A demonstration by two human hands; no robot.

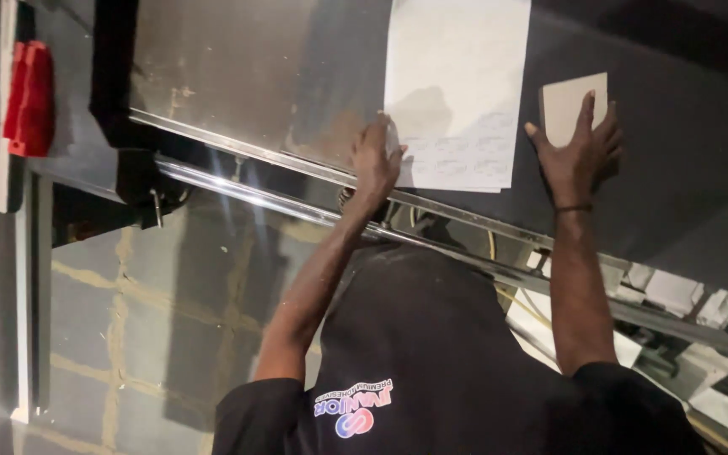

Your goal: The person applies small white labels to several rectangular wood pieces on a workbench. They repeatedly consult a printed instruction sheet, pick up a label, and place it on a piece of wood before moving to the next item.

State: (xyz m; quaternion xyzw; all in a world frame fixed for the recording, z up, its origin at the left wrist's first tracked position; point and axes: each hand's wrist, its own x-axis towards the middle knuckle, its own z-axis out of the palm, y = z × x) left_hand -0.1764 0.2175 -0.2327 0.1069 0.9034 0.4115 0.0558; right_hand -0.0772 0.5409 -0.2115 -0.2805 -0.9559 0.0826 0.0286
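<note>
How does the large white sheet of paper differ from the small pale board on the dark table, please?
The white sheet is much larger than the small pale board. The sheet looks thin and carries faint writing near its lower part; the board looks thicker and plain. The left hand presses the sheet's lower left edge, while the right hand covers the board's lower part. Both are rectangular, pale, and lie flat on the dark table.

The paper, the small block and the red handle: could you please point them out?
paper (457,76), head view, its middle
block (568,101), head view, bare face above the fingers
red handle (31,97), head view, its middle
</note>
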